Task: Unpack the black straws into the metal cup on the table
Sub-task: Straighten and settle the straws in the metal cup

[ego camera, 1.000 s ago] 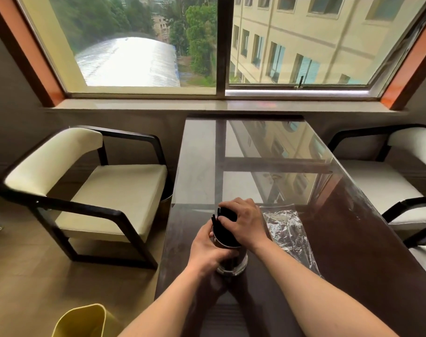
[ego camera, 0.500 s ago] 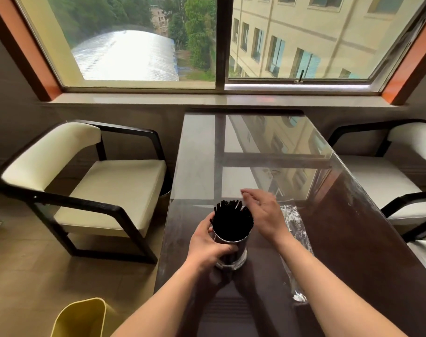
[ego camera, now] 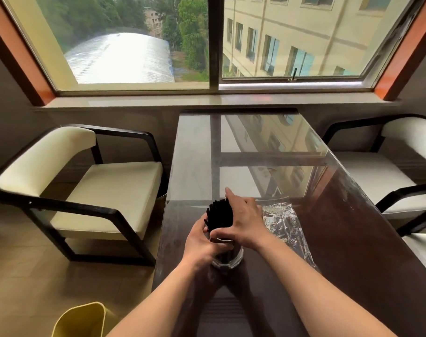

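Right hand (ego camera: pixel 243 220) has closed in since 0.5 s ago. Head view: its straight fingers press the thin black plastic straws (ego camera: pixel 219 214) standing in the cylindrical metal cup (ego camera: pixel 227 257), which the left hand (ego camera: pixel 202 242) grips. Advise holding the cup firm while squaring the straws.

I log one view only, head-mounted and wide-angle: it faces forward and down, close over the table (ego camera: pixel 353 251), with the window (ego camera: pixel 144 45) at 12 o'clock.
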